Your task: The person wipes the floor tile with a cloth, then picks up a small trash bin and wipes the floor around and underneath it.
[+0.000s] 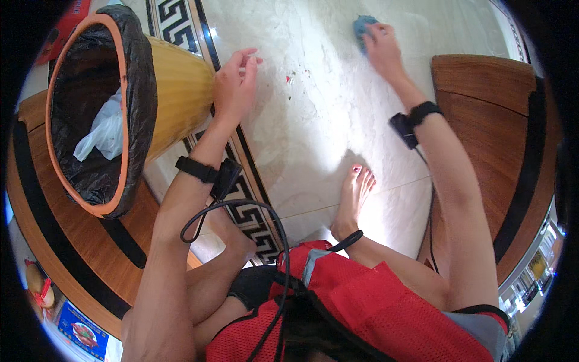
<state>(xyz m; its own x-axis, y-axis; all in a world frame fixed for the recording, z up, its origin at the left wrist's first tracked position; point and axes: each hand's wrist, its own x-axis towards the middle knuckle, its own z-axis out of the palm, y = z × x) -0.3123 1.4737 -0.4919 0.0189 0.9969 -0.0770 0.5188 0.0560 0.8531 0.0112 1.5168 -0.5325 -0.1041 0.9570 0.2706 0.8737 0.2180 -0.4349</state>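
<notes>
A blue cloth (363,30) is bunched under the fingers of my right hand (382,50), which presses it against the glossy tiled floor (312,131). My left hand (236,83) is beside the yellow wall of a trash bin (178,86), its fingers slightly bent and apart with nothing visible in them. I cannot tell whether that hand touches the bin. Small red and dark crumbs (289,80) lie on the floor between my hands. The bin has an orange rim (50,113) and a black plastic liner (140,104); a crumpled white plastic bag (106,129) lies inside.
Wooden furniture with black strips stands at the left (68,212) and right (479,135). My bare foot (355,190) rests on the floor between. A black cable (271,212) loops near my left forearm. A Greek-key border (246,208) crosses the floor. A blue printed box (81,332) is lower left.
</notes>
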